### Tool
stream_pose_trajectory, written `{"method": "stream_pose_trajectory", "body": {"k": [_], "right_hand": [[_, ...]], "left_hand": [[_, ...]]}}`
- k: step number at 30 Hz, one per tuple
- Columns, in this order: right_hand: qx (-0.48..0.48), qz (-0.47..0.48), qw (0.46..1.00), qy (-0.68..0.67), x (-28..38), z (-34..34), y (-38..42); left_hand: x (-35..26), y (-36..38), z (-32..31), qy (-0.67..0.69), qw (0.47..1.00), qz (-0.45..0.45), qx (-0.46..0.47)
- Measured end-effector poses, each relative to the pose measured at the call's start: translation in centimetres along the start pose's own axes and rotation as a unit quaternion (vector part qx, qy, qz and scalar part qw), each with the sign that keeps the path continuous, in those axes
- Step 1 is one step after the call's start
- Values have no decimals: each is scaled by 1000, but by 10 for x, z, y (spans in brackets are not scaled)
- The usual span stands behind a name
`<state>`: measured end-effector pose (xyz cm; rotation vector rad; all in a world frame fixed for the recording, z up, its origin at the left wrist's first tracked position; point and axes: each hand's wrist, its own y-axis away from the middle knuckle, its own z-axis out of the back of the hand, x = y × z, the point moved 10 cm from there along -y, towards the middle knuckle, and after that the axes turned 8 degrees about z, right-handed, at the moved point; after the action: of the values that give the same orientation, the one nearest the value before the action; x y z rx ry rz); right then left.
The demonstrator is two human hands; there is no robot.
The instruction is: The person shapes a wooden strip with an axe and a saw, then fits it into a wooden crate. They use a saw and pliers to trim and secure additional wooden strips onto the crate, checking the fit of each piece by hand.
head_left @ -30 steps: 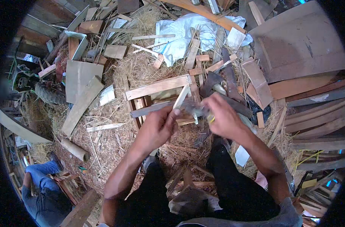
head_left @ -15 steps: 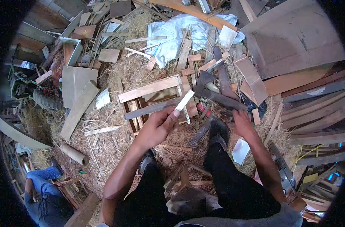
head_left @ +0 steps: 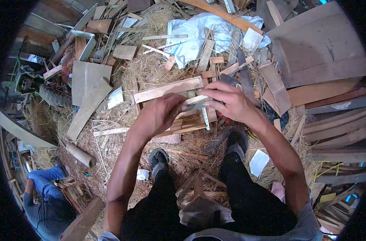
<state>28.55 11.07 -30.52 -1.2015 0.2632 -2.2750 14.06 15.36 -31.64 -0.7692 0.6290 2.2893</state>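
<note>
Between my two hands is a short, pale wood strip (head_left: 196, 99). My left hand (head_left: 161, 113) is closed on its left end. The fingers and thumb of my right hand (head_left: 232, 102) pinch around its right end; motion blurs the fingertips a little. Beneath both hands lies a small open wooden box frame (head_left: 169, 90), made of light boards with slats inside. Its middle is partly hidden by my hands. A narrow white marked strip (head_left: 206, 119) runs down its right side.
Wood shavings and scraps cover the floor around my shoes (head_left: 236, 142). A pale blue plastic sheet (head_left: 195, 30) lies ahead, near an orange board (head_left: 227, 19). Stacked boards (head_left: 339, 128) line the right. At lower left, another person in blue jeans (head_left: 44, 180) sits near wood pieces.
My right hand has come up and left from the dark tool on the floor to the strip. The strip has dropped from its raised tilt to nearly level over the box frame.
</note>
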Motion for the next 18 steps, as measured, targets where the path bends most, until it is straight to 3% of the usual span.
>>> {"method": "stream_pose_trajectory", "body": {"k": [4, 8, 11, 13, 15, 18], "right_hand": [[-27, -9, 999, 28, -13, -10, 7], [-37, 9, 996, 75, -19, -15, 5], [-62, 45, 991, 109, -15, -14, 6], [-72, 62, 987, 126, -13, -16, 8], [-66, 67, 985, 143, -14, -18, 12], [-52, 90, 982, 155, -10, -22, 9]], "left_hand": [[2, 4, 10, -27, 995, -55, -78], [24, 34, 35, 7, 965, -48, -256], [90, 72, 51, 115, 918, 102, -367], [145, 94, 43, 234, 865, 241, -372], [169, 102, 31, 336, 837, 258, -345], [166, 96, 19, 344, 842, 284, -305]]}}
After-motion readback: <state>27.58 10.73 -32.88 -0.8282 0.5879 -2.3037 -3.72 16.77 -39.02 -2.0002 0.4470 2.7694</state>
